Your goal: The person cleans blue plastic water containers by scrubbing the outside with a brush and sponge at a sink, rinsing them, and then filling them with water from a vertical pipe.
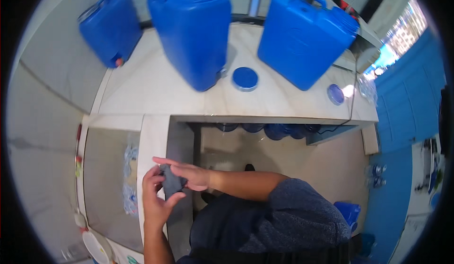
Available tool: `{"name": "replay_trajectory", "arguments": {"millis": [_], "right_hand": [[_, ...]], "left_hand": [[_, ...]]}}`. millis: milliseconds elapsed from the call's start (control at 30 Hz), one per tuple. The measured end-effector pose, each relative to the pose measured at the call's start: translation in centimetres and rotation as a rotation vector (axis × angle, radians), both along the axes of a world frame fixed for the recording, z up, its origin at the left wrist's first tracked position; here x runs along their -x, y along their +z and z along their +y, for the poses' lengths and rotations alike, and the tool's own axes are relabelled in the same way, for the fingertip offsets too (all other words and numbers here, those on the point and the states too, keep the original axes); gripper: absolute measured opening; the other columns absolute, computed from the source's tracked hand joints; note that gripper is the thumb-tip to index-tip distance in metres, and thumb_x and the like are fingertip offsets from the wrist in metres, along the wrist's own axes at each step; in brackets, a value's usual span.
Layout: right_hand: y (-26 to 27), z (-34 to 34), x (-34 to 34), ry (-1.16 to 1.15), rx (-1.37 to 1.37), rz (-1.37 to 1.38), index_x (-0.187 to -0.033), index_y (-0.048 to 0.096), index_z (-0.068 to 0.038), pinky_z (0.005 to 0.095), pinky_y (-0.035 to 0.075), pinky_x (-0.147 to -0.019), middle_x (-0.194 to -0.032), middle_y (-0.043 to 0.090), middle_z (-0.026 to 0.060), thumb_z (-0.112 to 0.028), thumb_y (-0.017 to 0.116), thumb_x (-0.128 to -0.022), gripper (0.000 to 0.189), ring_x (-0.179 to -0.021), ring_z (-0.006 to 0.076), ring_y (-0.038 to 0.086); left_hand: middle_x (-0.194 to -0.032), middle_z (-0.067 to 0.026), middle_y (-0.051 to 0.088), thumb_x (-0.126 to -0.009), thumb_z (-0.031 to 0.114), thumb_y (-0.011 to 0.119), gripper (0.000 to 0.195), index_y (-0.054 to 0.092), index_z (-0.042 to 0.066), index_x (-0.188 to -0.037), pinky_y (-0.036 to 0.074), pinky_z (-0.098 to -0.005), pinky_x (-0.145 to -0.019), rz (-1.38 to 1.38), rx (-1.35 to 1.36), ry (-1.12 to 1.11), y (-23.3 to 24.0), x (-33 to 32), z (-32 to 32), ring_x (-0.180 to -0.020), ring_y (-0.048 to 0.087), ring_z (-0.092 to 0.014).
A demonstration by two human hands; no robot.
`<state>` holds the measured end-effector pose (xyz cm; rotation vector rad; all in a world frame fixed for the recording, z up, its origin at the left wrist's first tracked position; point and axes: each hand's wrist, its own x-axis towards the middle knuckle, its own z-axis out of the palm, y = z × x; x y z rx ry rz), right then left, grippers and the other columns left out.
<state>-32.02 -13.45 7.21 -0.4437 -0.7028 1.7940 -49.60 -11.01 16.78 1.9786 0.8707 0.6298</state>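
A small dark grey bundle, apparently folded cloth (171, 181), is held between my two hands, in front of the counter's left part. My left hand (154, 191) cups it from the left, fingers curled on its far side and thumb at its near edge. From the right, my right hand (189, 176) presses on it, fingers pointing left. Beyond them, three blue plastic jerrycans stand on the pale counter (191, 102): a left one (113, 30) with a small red part low on its side, a middle one (195, 33), and a right one (305, 37).
A blue screw cap (245, 79) and a second round lid (335, 94) lie on the counter. A dark cable (352, 104) hangs over its front edge. Large blue bottles (276, 131) stand underneath. Plastic bottles (130, 179) are at left; a blue door (408, 86) is at right.
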Motion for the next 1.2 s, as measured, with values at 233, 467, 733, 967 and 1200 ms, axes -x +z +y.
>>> {"name": "replay_trajectory", "arguments": {"millis": [233, 467, 733, 967, 1200], "right_hand": [[6.3, -2.7, -19.4, -0.488, 0.378, 0.336, -0.133, 0.054, -0.014, 0.0503, 0.052, -0.099, -0.121, 0.063, 0.0109, -0.039, 0.052, -0.104, 0.038, -0.114, 0.0301, 0.064], [22.2, 10.4, -30.7, -1.435, -1.339, -1.388, -0.120, 0.061, -0.015, 0.0411, 0.045, -0.098, -0.123, 0.056, 0.0048, -0.016, 0.077, -0.081, 0.042, -0.113, 0.0309, 0.055], [-0.9, 15.9, -33.5, -0.946, -1.947, -1.984, -0.100, 0.064, -0.030, 0.0423, 0.035, -0.104, -0.119, 0.056, -0.0060, -0.026, 0.061, -0.083, 0.018, -0.120, 0.0171, 0.047], [16.2, 17.6, -28.5, -1.601, -1.511, -1.692, -0.112, 0.062, -0.030, 0.0418, 0.035, -0.101, -0.120, 0.054, -0.0061, -0.027, 0.063, -0.081, 0.032, -0.118, 0.0185, 0.048], [6.2, 14.8, -37.7, -1.368, -1.447, -1.694, -0.118, 0.062, -0.027, 0.0414, 0.044, -0.098, -0.125, 0.052, 0.0033, -0.013, 0.069, -0.083, 0.039, -0.117, 0.0250, 0.050]], "left_hand": [[-0.156, -0.0186, 0.036, -0.083, 0.027, 0.083, 0.077, 0.044, 0.003, -0.144, 0.041, -0.0492, -0.110, -0.012, 0.075, 0.027, -0.4, -11.0, 1.0, -0.140, 0.043, -0.033], [-0.141, -0.0168, 0.053, -0.085, 0.027, 0.081, 0.073, 0.046, 0.003, -0.145, 0.054, -0.0376, -0.085, 0.263, 0.190, -0.101, -1.3, -18.7, 0.0, -0.102, 0.064, -0.025], [-0.133, -0.0152, 0.062, -0.088, 0.034, 0.079, 0.066, 0.052, 0.004, -0.140, 0.053, -0.0321, -0.068, 0.405, 0.352, -0.242, -3.8, -15.6, 1.7, -0.088, 0.062, -0.022], [-0.130, -0.0198, 0.061, -0.088, 0.031, 0.078, 0.062, 0.054, 0.003, -0.138, 0.053, -0.0388, -0.091, 0.586, 0.213, -0.421, -3.2, -18.8, 9.1, -0.123, 0.061, -0.031], [-0.134, -0.0216, 0.058, -0.087, 0.032, 0.076, 0.064, 0.052, 0.002, -0.139, 0.041, -0.0470, -0.111, 0.389, -0.074, -0.736, -5.2, -26.1, 10.6, -0.128, 0.053, -0.041]]}}
